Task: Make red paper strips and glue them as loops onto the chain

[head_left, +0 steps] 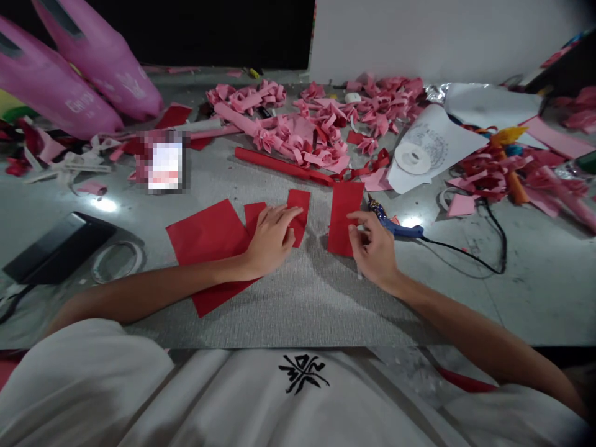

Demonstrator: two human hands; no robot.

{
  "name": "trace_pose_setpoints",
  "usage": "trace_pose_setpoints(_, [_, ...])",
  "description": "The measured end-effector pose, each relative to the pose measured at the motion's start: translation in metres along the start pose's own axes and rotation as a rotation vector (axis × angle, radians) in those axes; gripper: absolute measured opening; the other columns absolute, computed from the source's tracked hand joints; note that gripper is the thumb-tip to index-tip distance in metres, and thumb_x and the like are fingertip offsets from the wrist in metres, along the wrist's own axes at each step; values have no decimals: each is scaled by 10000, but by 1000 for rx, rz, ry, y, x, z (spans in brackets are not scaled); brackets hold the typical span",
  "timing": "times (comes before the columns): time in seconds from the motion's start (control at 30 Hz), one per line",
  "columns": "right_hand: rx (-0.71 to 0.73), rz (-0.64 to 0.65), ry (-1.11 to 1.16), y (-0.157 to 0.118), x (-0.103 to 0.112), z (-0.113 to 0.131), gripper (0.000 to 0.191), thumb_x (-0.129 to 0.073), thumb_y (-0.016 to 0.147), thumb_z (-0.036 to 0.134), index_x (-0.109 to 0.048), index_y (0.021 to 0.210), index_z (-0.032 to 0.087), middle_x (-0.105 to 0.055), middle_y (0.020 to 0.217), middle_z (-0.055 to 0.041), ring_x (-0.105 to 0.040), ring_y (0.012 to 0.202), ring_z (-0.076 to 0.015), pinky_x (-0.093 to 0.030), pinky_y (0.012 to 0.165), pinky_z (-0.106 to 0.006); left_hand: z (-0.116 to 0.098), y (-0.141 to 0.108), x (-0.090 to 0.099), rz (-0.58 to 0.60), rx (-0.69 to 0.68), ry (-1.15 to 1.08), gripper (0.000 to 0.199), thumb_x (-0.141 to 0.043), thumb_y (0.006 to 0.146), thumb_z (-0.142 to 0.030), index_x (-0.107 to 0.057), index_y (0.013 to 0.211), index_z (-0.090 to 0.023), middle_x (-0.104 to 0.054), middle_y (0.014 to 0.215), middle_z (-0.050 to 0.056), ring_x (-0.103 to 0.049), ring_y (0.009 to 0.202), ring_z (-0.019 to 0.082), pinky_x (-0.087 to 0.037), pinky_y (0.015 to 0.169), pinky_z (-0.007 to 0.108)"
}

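Observation:
My left hand (272, 239) lies with its fingers stretched over small red pieces, its fingertips on a red strip (299, 208). Under my left wrist is a large red sheet (205, 233). My right hand (372, 248) rests at the right edge of an upright-lying red rectangle (342, 214), fingers curved and apart, thumb and forefinger not touching. Just beyond that hand lies a blue glue gun (403, 230) with a dark cord. A gap of grey mat (298, 298) separates the two hands.
Pink paper flowers and curls (302, 133) heap along the back, with a long red roll (279, 166) before them. At right, a white tape roll (413, 158) sits on white paper. At left are a black device (58, 248), a clear tape ring (117, 262) and pink bags (102, 68).

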State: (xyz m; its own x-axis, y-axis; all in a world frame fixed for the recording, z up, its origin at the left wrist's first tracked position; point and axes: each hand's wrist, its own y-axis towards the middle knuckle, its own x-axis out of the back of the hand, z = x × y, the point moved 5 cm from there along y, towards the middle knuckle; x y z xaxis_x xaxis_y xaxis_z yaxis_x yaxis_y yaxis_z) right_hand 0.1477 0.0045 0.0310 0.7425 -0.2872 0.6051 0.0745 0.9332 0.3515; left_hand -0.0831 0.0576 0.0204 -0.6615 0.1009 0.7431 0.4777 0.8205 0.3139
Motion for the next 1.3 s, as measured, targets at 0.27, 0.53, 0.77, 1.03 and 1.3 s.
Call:
trace_pose_setpoints(0.27, [11,-53,-77,1,0,-3,174,-554,973,218,-640,1125,221,-724,1078,-74,-631,731,-169,-520,726,-342,1,-3,-11,136,-96,166,311,-558,1026,-301,-735,1273,-236,-649,1436,89,-520,1316,347,-371,1110,571])
trace_pose_setpoints(0.53, [32,-24,-52,1,-3,-4,227,-517,988,190,-627,1184,226,-703,1131,-89,-662,917,-213,-534,801,-364,0,-1,-10,166,-90,103,455,-431,1039,-175,-593,1457,-255,-646,1398,83,-532,1269,298,-405,1081,513])
trace_pose_setpoints(0.77, [125,-4,-10,2,-2,1,197,-430,1051,221,-619,1104,226,-649,1067,-89,-636,1003,-229,-521,882,-387,3,-1,-10,106,-122,79,486,-442,978,-80,-543,1440,-192,-610,1441,121,-508,1387,279,-360,1184,502])
trace_pose_setpoints(1.03, [91,409,254,-4,-23,-3,439,-577,1035,310,-406,1438,283,-719,1034,-23,-727,910,-178,-566,841,-330,-3,-2,1,-30,-150,68,627,-460,1068,-406,-289,1613,-148,-408,1606,206,-381,1484,336,-319,1203,539])
trace_pose_setpoints(1.3, [148,319,-102,1,-18,-3,339,-602,1011,305,-538,1341,255,-757,1093,-74,-753,1004,-259,-587,924,-435,-1,1,-10,113,-191,101,214,-565,1026,-196,-708,1185,-202,-702,1067,54,-635,1075,231,-375,1095,470])
